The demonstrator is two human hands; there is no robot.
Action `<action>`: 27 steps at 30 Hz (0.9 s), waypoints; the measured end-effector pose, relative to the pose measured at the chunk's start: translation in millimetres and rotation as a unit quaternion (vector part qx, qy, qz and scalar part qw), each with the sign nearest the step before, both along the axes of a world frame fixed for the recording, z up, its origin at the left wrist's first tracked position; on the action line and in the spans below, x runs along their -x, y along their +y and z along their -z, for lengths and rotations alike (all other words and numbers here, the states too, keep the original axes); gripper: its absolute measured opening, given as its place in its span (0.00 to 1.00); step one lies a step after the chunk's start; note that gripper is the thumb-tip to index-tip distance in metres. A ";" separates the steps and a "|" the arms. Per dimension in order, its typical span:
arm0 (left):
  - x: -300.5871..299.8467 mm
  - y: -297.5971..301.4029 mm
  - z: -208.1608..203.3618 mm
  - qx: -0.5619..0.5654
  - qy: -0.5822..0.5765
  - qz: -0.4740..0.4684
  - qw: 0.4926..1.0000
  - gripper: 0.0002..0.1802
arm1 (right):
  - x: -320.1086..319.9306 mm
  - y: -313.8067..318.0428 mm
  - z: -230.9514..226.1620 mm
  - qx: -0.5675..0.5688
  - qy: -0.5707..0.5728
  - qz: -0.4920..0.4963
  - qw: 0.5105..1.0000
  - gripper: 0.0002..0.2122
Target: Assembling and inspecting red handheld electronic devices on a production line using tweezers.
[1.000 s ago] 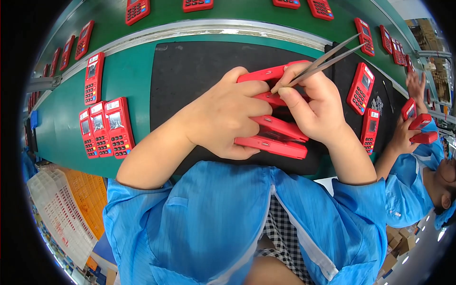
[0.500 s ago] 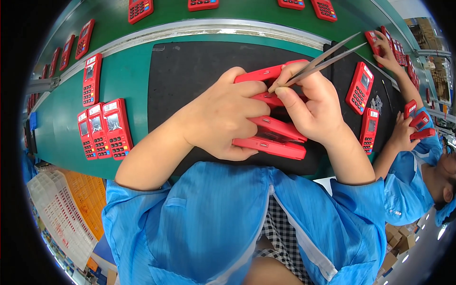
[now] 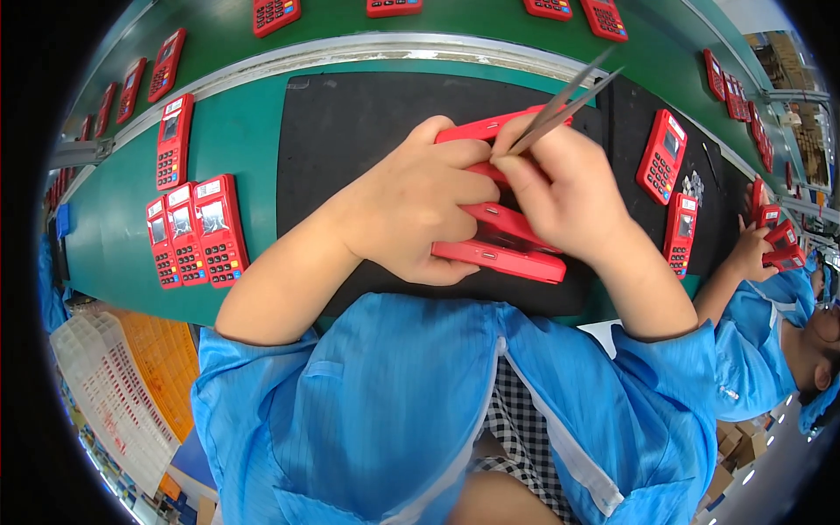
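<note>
My left hand (image 3: 407, 206) is closed around several red card payment terminals (image 3: 503, 261), held in a fanned stack with fingers between them. Their narrow ends, with small ports, face me. My right hand (image 3: 569, 188) is closed on metal tweezers (image 3: 560, 107), whose two prongs spread up and to the right. The right thumb and forefinger are pinched at the edge of one of the upper terminals, touching or nearly touching it. Whether something small sits in that pinch is hidden.
A black mat (image 3: 350, 114) lies under my hands on the green table. Three terminals (image 3: 216, 232) stand side by side at left, another beyond them. More terminals (image 3: 662, 157) lie right, and others on the green belt (image 3: 472, 19). At right, a co-worker's hand (image 3: 748, 252) holds terminals.
My right hand has shifted slightly left, and the tweezers now point more steeply upward. The co-worker's far arm has drawn back from the belt. Terminals on the belt have moved slightly right.
</note>
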State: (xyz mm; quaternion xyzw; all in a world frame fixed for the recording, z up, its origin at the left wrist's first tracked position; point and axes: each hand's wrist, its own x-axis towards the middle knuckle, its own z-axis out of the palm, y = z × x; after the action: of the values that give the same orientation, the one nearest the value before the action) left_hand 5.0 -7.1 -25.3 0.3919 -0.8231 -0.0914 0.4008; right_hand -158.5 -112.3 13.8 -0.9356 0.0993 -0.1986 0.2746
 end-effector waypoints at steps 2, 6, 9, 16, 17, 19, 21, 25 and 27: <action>0.1 -0.8 0.9 0.000 -0.002 -0.001 1.000 0.13 | 4.3 -7.4 10.3 -0.245 -0.113 -0.003 0.963 0.06; -0.1 0.4 2.6 0.014 -0.009 -0.008 1.000 0.13 | 24.0 24.1 -4.0 -0.242 -0.065 0.056 0.966 0.04; 0.2 0.6 2.3 0.014 -0.014 -0.011 1.000 0.13 | 24.5 34.5 10.5 -0.199 -0.118 0.077 0.970 0.05; 0.2 2.5 6.9 0.017 -0.021 -0.011 1.000 0.14 | 21.3 40.2 7.3 -0.128 -0.085 0.102 0.983 0.05; 0.3 3.0 7.1 0.018 -0.021 -0.012 1.000 0.14 | 20.8 41.0 7.7 -0.113 -0.089 0.100 0.985 0.05; 0.4 3.6 7.5 0.021 -0.019 -0.009 1.000 0.14 | 22.0 42.0 8.1 -0.105 -0.087 0.101 0.985 0.05; 0.0 4.0 7.4 0.020 -0.022 -0.008 1.000 0.14 | 22.5 43.4 9.0 -0.096 -0.086 0.105 0.986 0.05; 0.2 3.6 7.8 0.018 -0.025 -0.007 0.999 0.14 | 22.1 44.3 8.9 -0.151 -0.088 0.115 0.978 0.05; -0.1 3.9 7.1 0.016 -0.023 -0.007 1.000 0.14 | 20.7 43.8 6.2 -0.129 -0.080 0.108 0.982 0.05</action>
State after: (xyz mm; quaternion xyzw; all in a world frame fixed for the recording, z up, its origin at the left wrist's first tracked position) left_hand 5.0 -3.2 -32.5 0.3930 -0.8308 -0.0664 0.3885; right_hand -179.3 -68.5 7.6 -0.8569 0.2023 -0.2870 0.3774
